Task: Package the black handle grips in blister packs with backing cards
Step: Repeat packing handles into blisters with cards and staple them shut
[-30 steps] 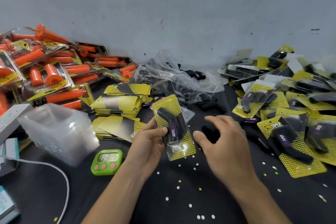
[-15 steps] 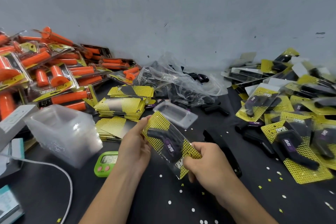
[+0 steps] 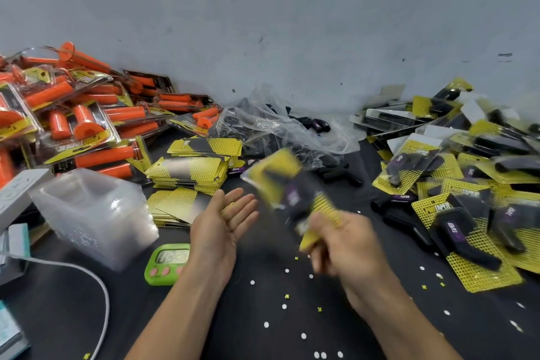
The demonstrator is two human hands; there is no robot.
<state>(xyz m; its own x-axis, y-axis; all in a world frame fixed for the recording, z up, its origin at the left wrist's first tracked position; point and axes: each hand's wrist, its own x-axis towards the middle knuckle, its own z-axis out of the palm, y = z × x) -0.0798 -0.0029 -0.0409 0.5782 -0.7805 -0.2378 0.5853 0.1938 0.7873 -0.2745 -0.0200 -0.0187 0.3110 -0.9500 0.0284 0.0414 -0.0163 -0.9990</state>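
A: Head view. What are the hands doing?

B: The left hand (image 3: 222,222) is spread at the centre of the frame, palm turned up and to the right, fingers straight and slightly fanned. It holds nothing, and I see it touching nothing.

A: And the other one?

B: The right hand (image 3: 344,242), just right of centre, has its fingers curled round the lower end of a filled blister pack (image 3: 287,193). Hand and pack are both smeared by blur, so I cannot tell which fingers do the pinching.

A: Which way does the pack run?

B: Its long axis slants from the fist up toward the upper left, and the free end is near the clear plastic bag (image 3: 280,131) of loose grips. The pack is held above the black table (image 3: 263,316), and its yellow card faces the camera. The black handle grip (image 3: 295,199) inside, with a purple label, follows the same slant.

A: What lies around it?

B: Stacked yellow backing cards (image 3: 190,172) sit just beyond the left hand. A stack of clear blister shells (image 3: 93,213) is at mid-left, and a green timer (image 3: 166,263) lies beside the left wrist. Finished packs (image 3: 467,213) are heaped along the right side. Packs of orange grips (image 3: 73,120) fill the upper left. A few loose black grips (image 3: 339,175) lie between the bag and the finished heap.
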